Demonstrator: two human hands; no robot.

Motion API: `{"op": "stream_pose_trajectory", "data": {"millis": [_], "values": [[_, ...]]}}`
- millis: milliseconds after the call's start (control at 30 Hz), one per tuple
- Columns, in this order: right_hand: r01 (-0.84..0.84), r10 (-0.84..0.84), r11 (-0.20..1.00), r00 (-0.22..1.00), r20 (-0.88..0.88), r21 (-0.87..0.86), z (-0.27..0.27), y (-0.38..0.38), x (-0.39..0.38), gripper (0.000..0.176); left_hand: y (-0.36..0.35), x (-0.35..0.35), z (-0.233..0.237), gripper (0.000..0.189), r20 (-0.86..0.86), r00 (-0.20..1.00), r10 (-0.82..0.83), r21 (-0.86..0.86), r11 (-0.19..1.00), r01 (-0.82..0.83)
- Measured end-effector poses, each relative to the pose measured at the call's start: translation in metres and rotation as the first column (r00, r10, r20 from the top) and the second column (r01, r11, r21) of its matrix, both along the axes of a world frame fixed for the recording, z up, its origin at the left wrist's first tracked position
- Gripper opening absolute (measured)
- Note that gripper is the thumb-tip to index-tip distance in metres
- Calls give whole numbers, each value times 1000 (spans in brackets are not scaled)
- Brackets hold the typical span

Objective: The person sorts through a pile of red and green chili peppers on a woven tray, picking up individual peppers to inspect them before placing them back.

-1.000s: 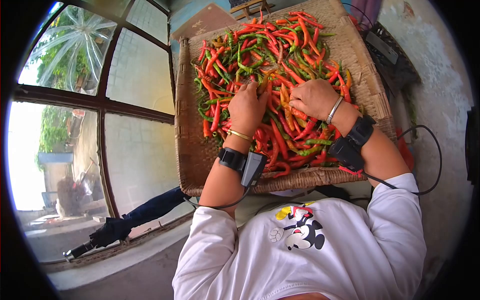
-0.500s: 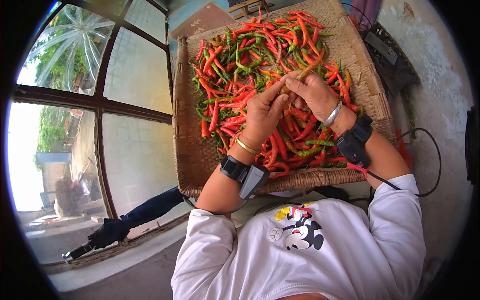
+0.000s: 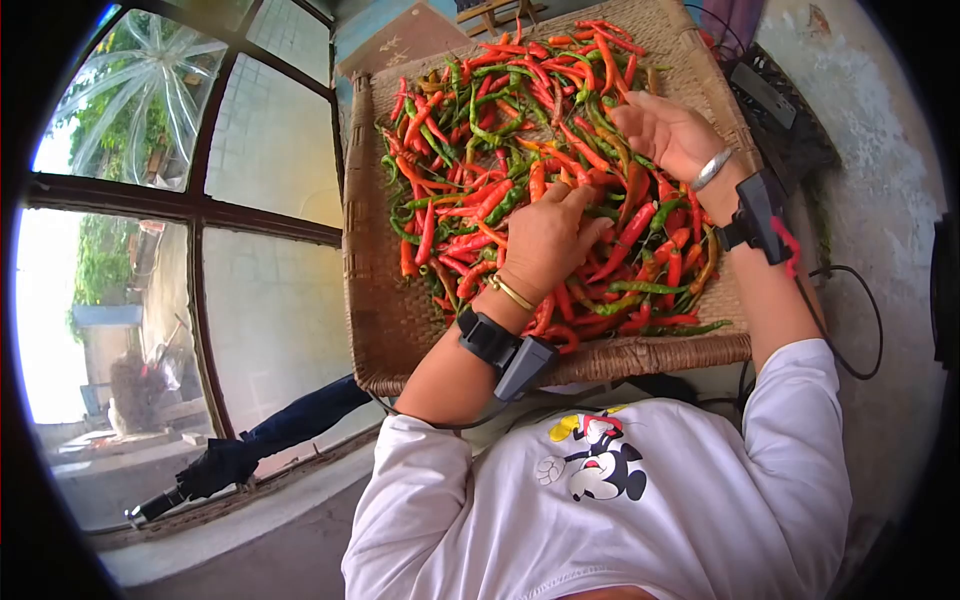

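Red, orange and green chili peppers (image 3: 470, 190) lie heaped in a shallow woven basket (image 3: 735, 115). My left hand (image 3: 550, 235) rests over the middle of the heap, palm down. Its fingertips touch the peppers near an orange chili pepper (image 3: 537, 182), and its thumb is spread to the right, with no pepper visibly gripped. Higher and to the right, my right hand (image 3: 668, 138) hovers above the peppers, fingers stretched out and holding nothing. Just below it lies a brownish-red chili pepper (image 3: 633, 190).
A framed window (image 3: 270, 150) stands along the left, with a folded dark umbrella (image 3: 300, 415) below it. Behind the basket is a small wooden stool (image 3: 495, 15). A dark crate (image 3: 780, 110) sits at the right by the wall. A cable (image 3: 870, 290) loops beside my right arm.
My hands were together around a brownish-orange chili pepper and have separated. The right hand let go of it and moved up and right; the left went down onto the heap.
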State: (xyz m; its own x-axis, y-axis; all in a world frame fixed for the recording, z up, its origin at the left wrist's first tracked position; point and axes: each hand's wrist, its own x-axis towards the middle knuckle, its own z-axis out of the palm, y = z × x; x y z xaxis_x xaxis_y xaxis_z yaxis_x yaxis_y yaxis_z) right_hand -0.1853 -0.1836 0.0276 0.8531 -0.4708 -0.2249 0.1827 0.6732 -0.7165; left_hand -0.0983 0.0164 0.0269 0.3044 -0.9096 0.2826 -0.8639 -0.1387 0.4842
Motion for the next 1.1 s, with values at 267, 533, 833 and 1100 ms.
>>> {"op": "stream_pose_trajectory", "data": {"millis": [267,533,833,1100], "values": [[-415,62,142,910,-410,-899,-15,45,6,22,-1,1,-9,26,116,993,-26,37,999,22],[-437,32,498,872,-488,-749,0,67,5,21,-4,-1,-11,22,-61,993,104,86,991,-98],[-527,71,469,822,-565,-709,1,61,6,31,-1,6,-6,10,-442,897,26,-329,925,-189],[-313,253,923,932,-259,-224,-1,63,2,23,-1,-4,-12,8,-541,838,-76,-283,954,-96]]}}
